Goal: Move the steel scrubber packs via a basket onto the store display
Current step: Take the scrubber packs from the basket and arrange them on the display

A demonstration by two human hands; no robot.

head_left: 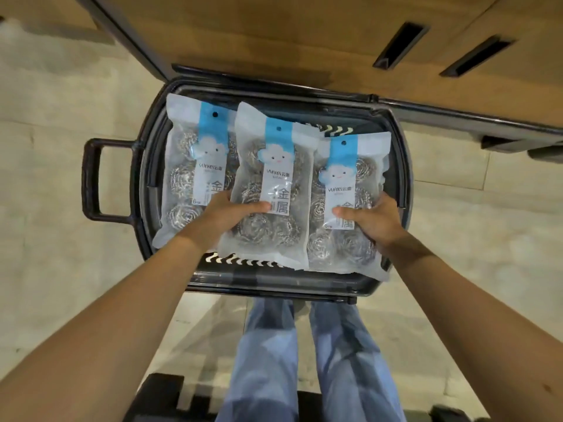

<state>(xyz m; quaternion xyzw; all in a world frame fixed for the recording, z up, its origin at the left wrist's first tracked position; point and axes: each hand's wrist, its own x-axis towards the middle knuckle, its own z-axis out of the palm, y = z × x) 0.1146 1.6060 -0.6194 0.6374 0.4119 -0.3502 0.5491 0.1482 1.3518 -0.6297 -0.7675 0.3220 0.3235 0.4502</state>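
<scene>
Three clear packs of steel scrubbers with blue-and-white labels lie side by side over a dark plastic basket [402, 166] on the floor. The left pack [185, 166] lies flat. My left hand [225, 214] grips the lower left edge of the middle pack [268, 190], thumb on top, fingers beneath. My right hand [374, 220] holds the lower part of the right pack [344, 190], thumb pressed on its label. Both held packs overlap slightly.
The basket's handle [91, 178] sticks out to the left. A wooden cabinet [274, 35] with dark slot handles stands just behind the basket. Pale tiled floor [61, 239] surrounds it. My legs in blue jeans [304, 360] stand below the basket, beside a dark object [158, 397].
</scene>
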